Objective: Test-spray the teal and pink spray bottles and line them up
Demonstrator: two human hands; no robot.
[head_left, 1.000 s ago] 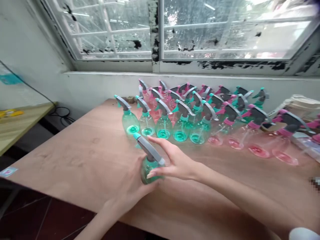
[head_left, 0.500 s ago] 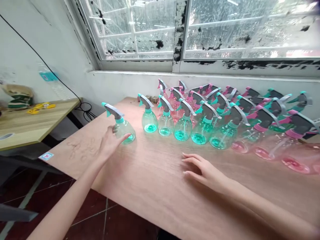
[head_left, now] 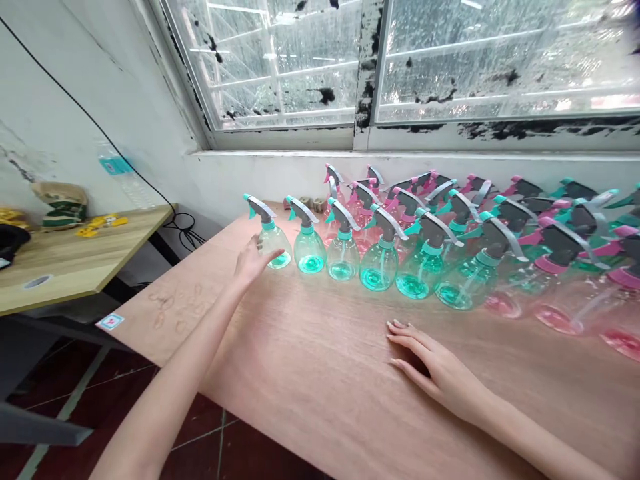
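My left hand (head_left: 254,261) curls round the lower body of a clear green spray bottle (head_left: 275,241), thumb in front and fingers behind its far left side. This bottle stands upright at the left end of the front row, close beside another green spray bottle (head_left: 310,251). More green ones continue the row to the right, such as a spray bottle (head_left: 380,268) with a grey and teal trigger head. My right hand (head_left: 435,367) lies low over the tabletop in front of the row, fingers slightly spread, holding nothing.
Pink spray bottles (head_left: 563,300) stand at the right and behind the green ones. The wooden table (head_left: 300,373) meets the wall under a window (head_left: 280,73). At left, a second table (head_left: 75,273) bears a brown and green bag (head_left: 60,205) and yellow pieces (head_left: 103,223). A black cable (head_left: 95,123) hangs there.
My left hand has slid the green spray bottle right and back, narrowing the gap to the row. The view has shifted slightly left. My right hand remains over the table, little changed.
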